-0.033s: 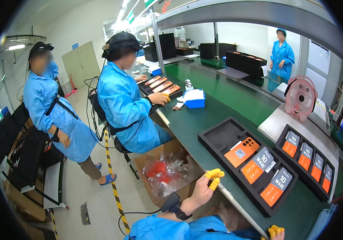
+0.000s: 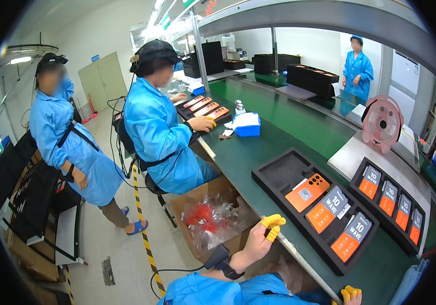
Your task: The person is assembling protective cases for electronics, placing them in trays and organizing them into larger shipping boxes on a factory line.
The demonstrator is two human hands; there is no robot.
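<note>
My left hand (image 2: pixel 259 243), yellow finger cots on its fingertips, hovers by the bench edge, thumb and fingers slightly apart around nothing. Beyond it, a black foam tray (image 2: pixel 274 175) lies on the green bench. Lens side up, an orange phone (image 2: pixel 307 193) occupies one of its slots; beside it sit two phones with grey-and-orange front films, the middle one (image 2: pixel 327 209) and the nearest one (image 2: pixel 351 238). Cut off by the lower picture edge, my right hand (image 2: pixel 351 296) rests curled at the bench edge, also in yellow cots; what it may hold is hidden.
A second black tray (image 2: pixel 352 188) with several film-covered phones leans on a pale ledge at right, below a pink fan (image 2: pixel 382 124). An open carton (image 2: pixel 185 223) of plastic wrap stands beneath the bench. A seated co-worker (image 2: pixel 159 129) handles phones near a blue box (image 2: pixel 248 131).
</note>
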